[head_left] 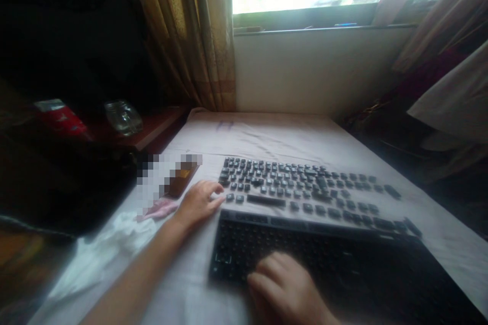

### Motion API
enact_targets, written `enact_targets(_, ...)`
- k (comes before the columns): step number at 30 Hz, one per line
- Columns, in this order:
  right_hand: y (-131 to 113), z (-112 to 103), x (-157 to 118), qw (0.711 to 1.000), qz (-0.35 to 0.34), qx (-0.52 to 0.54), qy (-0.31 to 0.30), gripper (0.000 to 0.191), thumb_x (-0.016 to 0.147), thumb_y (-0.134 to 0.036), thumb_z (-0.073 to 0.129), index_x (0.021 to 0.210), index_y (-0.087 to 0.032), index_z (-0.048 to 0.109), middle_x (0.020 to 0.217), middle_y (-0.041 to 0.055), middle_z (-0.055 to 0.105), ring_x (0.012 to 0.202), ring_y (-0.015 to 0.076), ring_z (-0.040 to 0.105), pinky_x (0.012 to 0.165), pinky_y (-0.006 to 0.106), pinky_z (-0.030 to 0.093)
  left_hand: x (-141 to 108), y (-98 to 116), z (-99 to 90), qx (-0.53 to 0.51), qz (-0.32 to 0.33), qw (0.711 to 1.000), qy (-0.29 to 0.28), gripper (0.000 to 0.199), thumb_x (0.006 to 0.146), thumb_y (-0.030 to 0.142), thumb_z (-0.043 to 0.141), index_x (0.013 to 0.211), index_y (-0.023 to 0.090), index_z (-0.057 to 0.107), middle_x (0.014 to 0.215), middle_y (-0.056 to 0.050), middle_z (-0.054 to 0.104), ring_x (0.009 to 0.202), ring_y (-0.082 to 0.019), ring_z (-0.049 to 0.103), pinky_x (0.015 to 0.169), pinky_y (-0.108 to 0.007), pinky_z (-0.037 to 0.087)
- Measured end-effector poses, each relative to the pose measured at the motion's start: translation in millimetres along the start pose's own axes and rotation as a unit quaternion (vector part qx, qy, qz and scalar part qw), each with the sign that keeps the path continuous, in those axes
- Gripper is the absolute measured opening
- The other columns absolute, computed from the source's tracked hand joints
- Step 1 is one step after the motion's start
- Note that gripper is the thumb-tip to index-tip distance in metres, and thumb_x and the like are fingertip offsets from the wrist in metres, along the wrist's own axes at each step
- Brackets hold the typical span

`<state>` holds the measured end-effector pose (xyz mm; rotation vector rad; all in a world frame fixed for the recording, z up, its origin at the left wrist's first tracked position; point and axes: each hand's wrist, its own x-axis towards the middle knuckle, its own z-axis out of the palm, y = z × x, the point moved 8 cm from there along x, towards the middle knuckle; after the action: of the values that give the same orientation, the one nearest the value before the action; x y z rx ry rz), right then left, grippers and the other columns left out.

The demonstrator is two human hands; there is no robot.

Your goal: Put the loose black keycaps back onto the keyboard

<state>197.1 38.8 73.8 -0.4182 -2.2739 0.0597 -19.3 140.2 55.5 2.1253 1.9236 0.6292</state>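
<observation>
Loose black keycaps lie in rows on the pale cloth, with a long bar-shaped key among them. Nearer to me is a black keyboard base, its key places bare of caps. My left hand rests at the left end of the keycap rows, thumb and forefinger apart beside the keys, nothing visible between them. Over the lower left part of the base is my right hand, its fingers curled and blurred; whatever they may hold is hidden.
Left of the keycaps lie a brown object, a pink cloth and a white cloth. A glass jar and a red item stand on a side table. Curtains hang by the window.
</observation>
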Motion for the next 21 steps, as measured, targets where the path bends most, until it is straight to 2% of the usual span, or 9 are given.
enact_targets(6, 8.6, -8.2, 0.2, 0.997, 0.032, 0.058, 0.027, 0.017, 0.091, -0.008, 0.052, 0.086, -0.02, 0.063, 0.067, 0.0004, 0.062, 0.057, 0.014, 0.051, 0.054, 0.027, 0.037, 3.3, 1.2, 17.3, 0.019, 0.034, 0.999, 0.019, 0.02, 0.087, 0.031, 0.066, 0.105, 0.023, 0.069, 0.106, -0.005, 0.071, 0.103, -0.024, 0.061, 0.096, -0.04, 0.045)
enact_targets(13, 16.0, -15.5, 4.3, 0.991, 0.077, 0.113, 0.003, 0.015, 0.091, -0.008, 0.055, 0.09, -0.019, 0.065, 0.073, 0.003, 0.067, 0.061, 0.0141, 0.058, 0.057, 0.026, 0.046, 3.3, 0.1, 20.9, 0.024, 0.043, 0.999, 0.024, 0.018, 0.09, 0.035, 0.064, 0.102, 0.025, 0.072, 0.102, -0.004, 0.07, 0.1, -0.023, 0.06, 0.094, -0.04, 0.043)
enact_targets(21, 25.8, -22.1, 4.0, 0.988, 0.104, 0.115, 0.005, 0.014, 0.09, -0.009, 0.058, 0.09, -0.018, 0.068, 0.075, 0.004, 0.068, 0.064, 0.0145, 0.061, 0.058, 0.025, 0.05, 2.5, 1.1, 20.2, 0.014, 0.051, 0.998, 0.045, 0.016, 0.09, 0.034, 0.062, 0.098, 0.024, 0.071, 0.101, -0.004, 0.07, 0.099, -0.024, 0.06, 0.094, -0.04, 0.043)
